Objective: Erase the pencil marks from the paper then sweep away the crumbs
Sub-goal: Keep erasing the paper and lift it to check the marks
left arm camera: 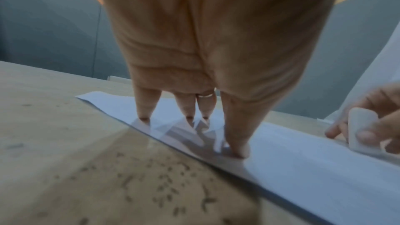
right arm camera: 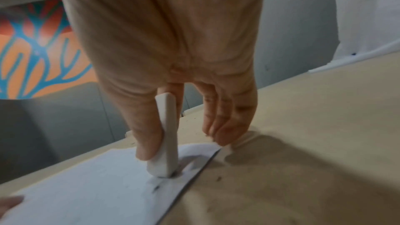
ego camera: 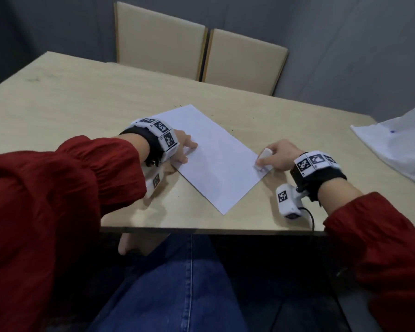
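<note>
A white sheet of paper (ego camera: 211,159) lies slanted on the wooden table (ego camera: 82,104). My left hand (ego camera: 183,147) presses its left edge flat with straight fingertips (left arm camera: 237,151). My right hand (ego camera: 277,155) pinches a white eraser (ego camera: 264,158) between thumb and forefinger, and the eraser's lower end stands on the paper near its right corner. The right wrist view shows the eraser (right arm camera: 165,143) upright over a faint grey pencil smudge (right arm camera: 155,186). Dark crumbs (left arm camera: 164,186) lie scattered on the table beside the paper's left edge.
Two beige chair backs (ego camera: 197,46) stand behind the table's far edge. A white plastic sheet or bag (ego camera: 398,147) lies at the table's right end. A few dark specks (ego camera: 230,130) dot the table beyond the paper. The front edge runs just below my wrists.
</note>
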